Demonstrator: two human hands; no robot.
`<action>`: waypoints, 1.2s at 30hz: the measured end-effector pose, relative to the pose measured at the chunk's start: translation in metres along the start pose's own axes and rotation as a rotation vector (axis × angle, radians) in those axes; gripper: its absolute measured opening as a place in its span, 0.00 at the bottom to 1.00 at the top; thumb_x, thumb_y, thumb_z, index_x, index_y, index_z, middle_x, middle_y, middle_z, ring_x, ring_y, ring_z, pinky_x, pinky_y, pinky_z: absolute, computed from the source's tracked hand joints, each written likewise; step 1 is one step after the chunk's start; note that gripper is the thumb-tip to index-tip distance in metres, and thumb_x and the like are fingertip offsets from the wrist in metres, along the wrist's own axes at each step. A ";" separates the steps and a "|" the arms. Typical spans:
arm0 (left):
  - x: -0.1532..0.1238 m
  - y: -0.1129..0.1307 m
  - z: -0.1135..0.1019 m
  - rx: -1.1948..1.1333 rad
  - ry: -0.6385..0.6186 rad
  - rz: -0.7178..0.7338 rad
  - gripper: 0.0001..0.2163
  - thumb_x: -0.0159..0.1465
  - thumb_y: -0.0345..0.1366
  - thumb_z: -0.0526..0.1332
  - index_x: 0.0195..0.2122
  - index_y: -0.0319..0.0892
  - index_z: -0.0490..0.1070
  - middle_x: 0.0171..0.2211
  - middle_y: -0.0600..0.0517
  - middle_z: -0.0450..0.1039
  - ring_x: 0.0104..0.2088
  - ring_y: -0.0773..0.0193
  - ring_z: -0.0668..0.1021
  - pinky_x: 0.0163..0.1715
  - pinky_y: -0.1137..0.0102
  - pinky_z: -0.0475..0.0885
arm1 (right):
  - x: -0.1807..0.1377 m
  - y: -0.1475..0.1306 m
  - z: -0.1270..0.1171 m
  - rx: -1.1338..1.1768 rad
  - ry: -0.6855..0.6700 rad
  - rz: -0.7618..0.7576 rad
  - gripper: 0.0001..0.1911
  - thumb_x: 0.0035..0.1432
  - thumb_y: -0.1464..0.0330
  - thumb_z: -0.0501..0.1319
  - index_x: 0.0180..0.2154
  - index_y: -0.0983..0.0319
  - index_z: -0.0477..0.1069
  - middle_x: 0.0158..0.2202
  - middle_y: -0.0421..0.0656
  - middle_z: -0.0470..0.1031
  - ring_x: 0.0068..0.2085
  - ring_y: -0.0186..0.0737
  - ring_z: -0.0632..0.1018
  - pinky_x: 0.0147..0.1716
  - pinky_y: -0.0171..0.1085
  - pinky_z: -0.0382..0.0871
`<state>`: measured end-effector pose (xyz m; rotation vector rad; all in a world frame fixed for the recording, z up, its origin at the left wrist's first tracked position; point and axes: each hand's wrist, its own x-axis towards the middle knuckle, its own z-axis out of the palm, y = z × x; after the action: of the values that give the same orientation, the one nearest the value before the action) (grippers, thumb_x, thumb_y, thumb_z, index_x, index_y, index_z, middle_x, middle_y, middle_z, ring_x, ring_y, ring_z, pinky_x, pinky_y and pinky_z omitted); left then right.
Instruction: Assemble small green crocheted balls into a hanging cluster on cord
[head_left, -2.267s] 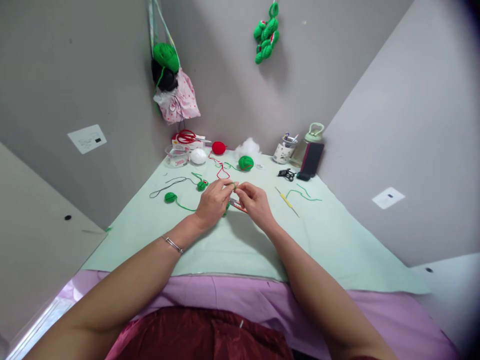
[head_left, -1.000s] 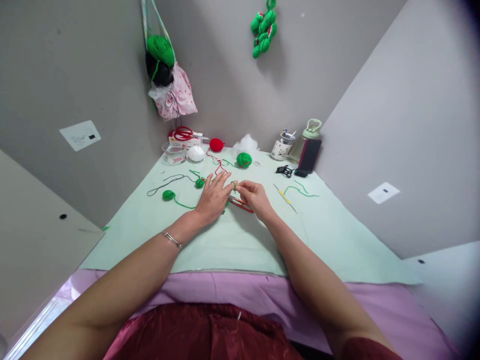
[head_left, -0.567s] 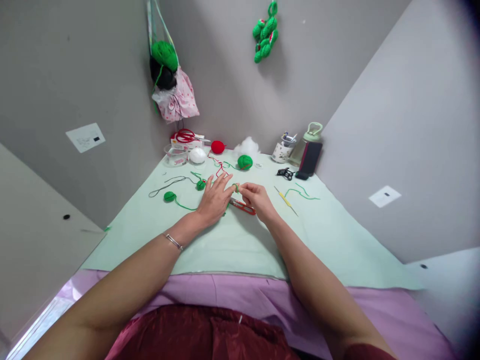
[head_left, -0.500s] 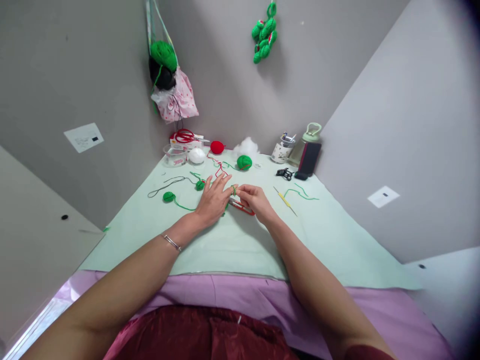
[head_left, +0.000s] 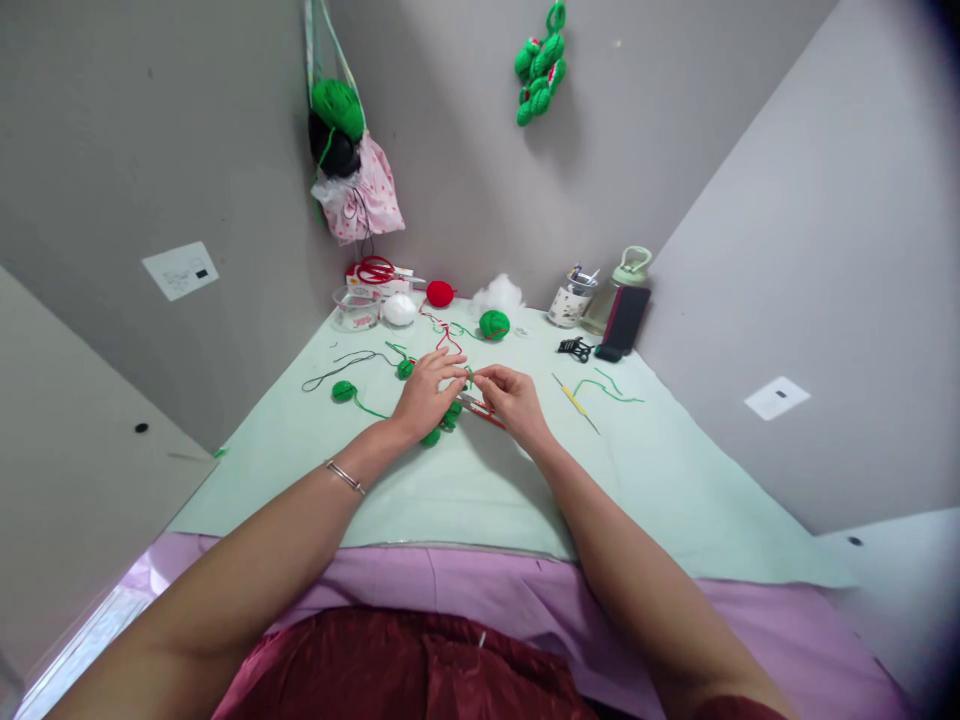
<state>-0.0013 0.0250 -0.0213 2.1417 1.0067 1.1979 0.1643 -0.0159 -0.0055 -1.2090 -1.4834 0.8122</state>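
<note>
My left hand (head_left: 426, 396) and my right hand (head_left: 511, 399) meet fingertip to fingertip over the mint-green mat (head_left: 660, 480). Both pinch a short bit of green yarn (head_left: 469, 376) held between them. Under the left palm lie small green crochet pieces (head_left: 432, 437), joined to the yarn as far as I can see. Red-handled snips (head_left: 481, 408) lie on the mat under the right fingers. A silver bangle (head_left: 345, 477) sits on my left wrist.
At the back of the mat lie a green ball (head_left: 493, 323), a red ball (head_left: 439, 293), a white ball (head_left: 399, 309), stuffing (head_left: 499, 293), red scissors (head_left: 373, 270) and a clear tub (head_left: 355, 310). To the right are a pen cup (head_left: 570, 300), a bottle (head_left: 622, 272), a phone (head_left: 624, 318) and a yellow crochet hook (head_left: 574, 400).
My left fingers, spread flat on the mat before, have drawn together and lifted to the yarn at the right fingertips. The green crochet pieces now show below the left palm.
</note>
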 end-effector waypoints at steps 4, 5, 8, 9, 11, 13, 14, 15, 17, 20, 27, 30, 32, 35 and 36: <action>0.002 0.001 -0.002 -0.216 0.035 -0.114 0.08 0.62 0.37 0.60 0.34 0.43 0.80 0.50 0.46 0.78 0.61 0.53 0.71 0.64 0.56 0.60 | -0.002 -0.003 0.002 0.002 0.018 -0.005 0.16 0.54 0.56 0.62 0.31 0.63 0.73 0.16 0.34 0.61 0.20 0.30 0.61 0.21 0.33 0.55; 0.002 0.002 -0.002 -0.260 0.025 -0.144 0.09 0.62 0.38 0.61 0.34 0.43 0.80 0.50 0.45 0.78 0.60 0.53 0.72 0.64 0.57 0.61 | -0.002 -0.003 0.002 0.000 0.021 -0.002 0.16 0.54 0.56 0.62 0.31 0.63 0.73 0.17 0.34 0.61 0.20 0.30 0.61 0.21 0.33 0.55; 0.002 0.006 -0.004 -0.358 -0.013 -0.211 0.10 0.61 0.43 0.63 0.34 0.44 0.81 0.50 0.46 0.78 0.59 0.52 0.73 0.63 0.57 0.62 | -0.002 -0.003 0.003 -0.028 0.026 0.006 0.16 0.54 0.56 0.62 0.32 0.63 0.74 0.16 0.33 0.60 0.20 0.30 0.60 0.21 0.33 0.54; 0.002 0.007 -0.004 -0.373 -0.019 -0.220 0.10 0.59 0.44 0.64 0.34 0.45 0.81 0.50 0.47 0.78 0.59 0.52 0.73 0.63 0.56 0.62 | -0.002 -0.003 0.003 -0.041 0.027 0.003 0.16 0.54 0.56 0.62 0.31 0.63 0.74 0.17 0.33 0.60 0.20 0.30 0.60 0.21 0.33 0.54; 0.001 0.009 -0.003 -0.381 -0.018 -0.226 0.09 0.57 0.45 0.67 0.34 0.46 0.81 0.49 0.47 0.79 0.60 0.51 0.72 0.64 0.56 0.61 | -0.003 -0.003 0.003 -0.056 0.030 -0.003 0.16 0.54 0.56 0.62 0.31 0.63 0.74 0.17 0.34 0.60 0.20 0.30 0.60 0.21 0.33 0.53; 0.001 0.011 -0.003 -0.386 -0.007 -0.232 0.09 0.55 0.44 0.68 0.34 0.47 0.81 0.49 0.47 0.79 0.60 0.51 0.72 0.64 0.55 0.61 | -0.003 -0.003 0.003 -0.059 0.027 -0.003 0.16 0.55 0.56 0.61 0.32 0.64 0.74 0.17 0.34 0.60 0.20 0.30 0.60 0.21 0.33 0.53; 0.001 0.011 -0.004 -0.390 0.000 -0.239 0.09 0.56 0.44 0.67 0.33 0.46 0.81 0.49 0.47 0.79 0.60 0.50 0.72 0.63 0.55 0.62 | -0.003 -0.004 0.003 -0.059 0.025 -0.001 0.16 0.55 0.56 0.61 0.32 0.64 0.74 0.17 0.34 0.60 0.20 0.31 0.60 0.21 0.33 0.53; 0.001 0.012 -0.004 -0.396 0.006 -0.246 0.09 0.56 0.44 0.67 0.33 0.46 0.81 0.49 0.47 0.79 0.59 0.50 0.72 0.63 0.55 0.62 | -0.003 -0.004 0.003 -0.060 0.023 0.002 0.16 0.55 0.56 0.61 0.32 0.64 0.74 0.17 0.34 0.60 0.20 0.31 0.60 0.21 0.33 0.52; 0.001 0.013 -0.005 -0.409 0.021 -0.259 0.08 0.56 0.43 0.66 0.32 0.45 0.80 0.50 0.47 0.78 0.57 0.51 0.74 0.63 0.55 0.62 | -0.004 -0.004 0.003 -0.066 0.025 0.005 0.15 0.55 0.57 0.61 0.32 0.63 0.74 0.17 0.34 0.60 0.20 0.31 0.60 0.21 0.33 0.53; 0.001 0.012 -0.005 -0.432 0.048 -0.278 0.08 0.55 0.42 0.67 0.32 0.43 0.78 0.51 0.45 0.78 0.55 0.52 0.76 0.63 0.57 0.62 | -0.004 -0.004 0.004 -0.077 0.041 0.004 0.15 0.56 0.57 0.61 0.31 0.63 0.74 0.17 0.34 0.61 0.21 0.31 0.61 0.22 0.33 0.53; 0.003 0.006 -0.003 -0.558 0.028 -0.367 0.12 0.53 0.45 0.68 0.31 0.41 0.77 0.52 0.43 0.77 0.56 0.50 0.75 0.62 0.56 0.62 | -0.004 0.001 0.005 -0.086 0.032 -0.022 0.13 0.57 0.59 0.61 0.32 0.62 0.74 0.17 0.34 0.60 0.20 0.31 0.61 0.22 0.33 0.54; 0.003 0.006 -0.003 -0.613 0.015 -0.405 0.12 0.52 0.44 0.68 0.30 0.40 0.77 0.53 0.42 0.76 0.57 0.49 0.74 0.60 0.56 0.63 | -0.004 0.002 0.005 -0.118 0.030 -0.036 0.13 0.58 0.59 0.61 0.32 0.62 0.75 0.17 0.34 0.61 0.21 0.31 0.61 0.22 0.33 0.55; 0.003 0.007 -0.003 -0.636 0.010 -0.415 0.11 0.52 0.43 0.69 0.30 0.40 0.78 0.53 0.42 0.76 0.57 0.49 0.74 0.60 0.56 0.63 | -0.005 0.003 0.005 -0.152 0.036 -0.049 0.13 0.58 0.58 0.60 0.32 0.62 0.75 0.17 0.34 0.62 0.21 0.31 0.62 0.22 0.33 0.55; 0.003 0.008 -0.003 -0.655 0.006 -0.409 0.11 0.52 0.44 0.69 0.30 0.41 0.78 0.53 0.43 0.76 0.57 0.50 0.74 0.60 0.56 0.63 | -0.005 0.004 0.005 -0.204 0.046 -0.066 0.14 0.59 0.58 0.60 0.33 0.61 0.76 0.18 0.35 0.63 0.22 0.32 0.62 0.23 0.33 0.56; 0.003 0.008 -0.003 -0.662 0.004 -0.407 0.12 0.52 0.44 0.69 0.30 0.41 0.78 0.53 0.43 0.76 0.57 0.50 0.74 0.61 0.57 0.62 | -0.006 0.004 0.005 -0.216 0.049 -0.071 0.14 0.59 0.58 0.60 0.33 0.61 0.76 0.18 0.35 0.63 0.22 0.32 0.63 0.23 0.33 0.56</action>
<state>0.0001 0.0226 -0.0124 1.3482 0.8364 1.1252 0.1607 -0.0198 -0.0121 -1.3176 -1.5954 0.5821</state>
